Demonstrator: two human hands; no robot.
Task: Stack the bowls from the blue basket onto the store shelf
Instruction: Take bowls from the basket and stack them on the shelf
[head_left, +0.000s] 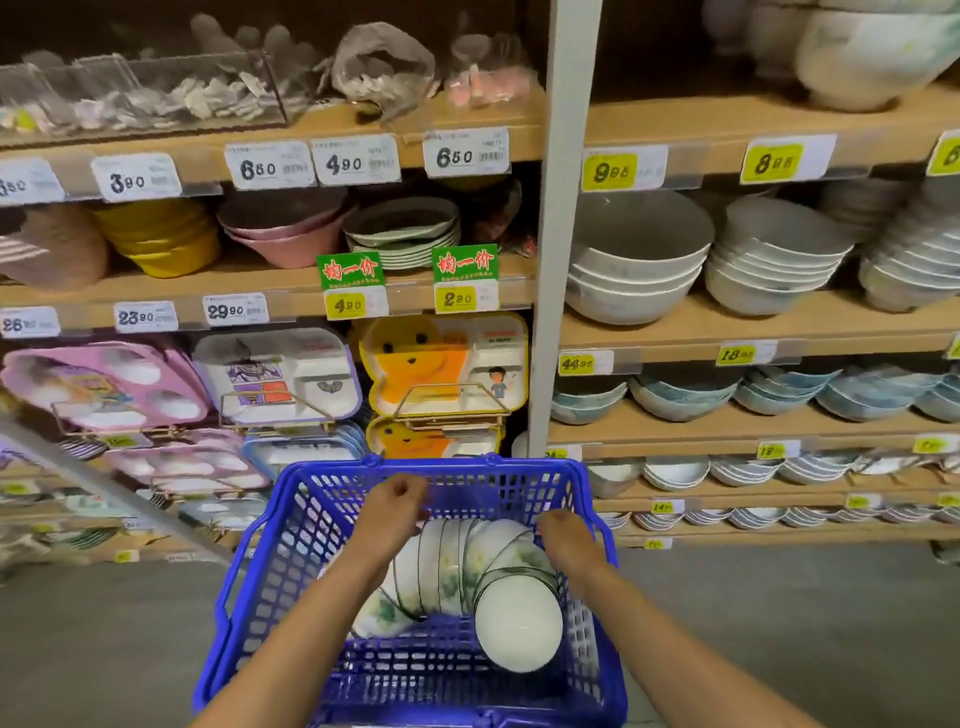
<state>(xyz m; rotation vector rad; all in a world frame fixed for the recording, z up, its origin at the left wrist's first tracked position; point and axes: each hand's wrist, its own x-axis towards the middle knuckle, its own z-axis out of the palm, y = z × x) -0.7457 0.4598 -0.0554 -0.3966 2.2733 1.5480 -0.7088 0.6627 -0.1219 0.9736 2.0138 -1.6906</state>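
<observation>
A blue plastic basket (270, 561) fills the lower middle of the view, in front of the store shelf (727, 332). Inside it lies a row of nested white bowls (467, 566) with green leaf prints and dark rims, tipped on their sides. The nearest bowl (519, 626) shows its white inside. My left hand (392, 501) is curled round a blurred blue basket handle (460, 501) above the bowls. My right hand (563, 535) is curled at the handle's right end, over the far end of the bowl row.
A grey upright post (563, 234) splits the shelving. To its right stand stacks of grey-white bowls (636, 270) and blue patterned bowls (685, 395). To its left are children's divided plates (441, 364) and pink and yellow bowls. Grey floor (779, 623) lies on both sides of the basket.
</observation>
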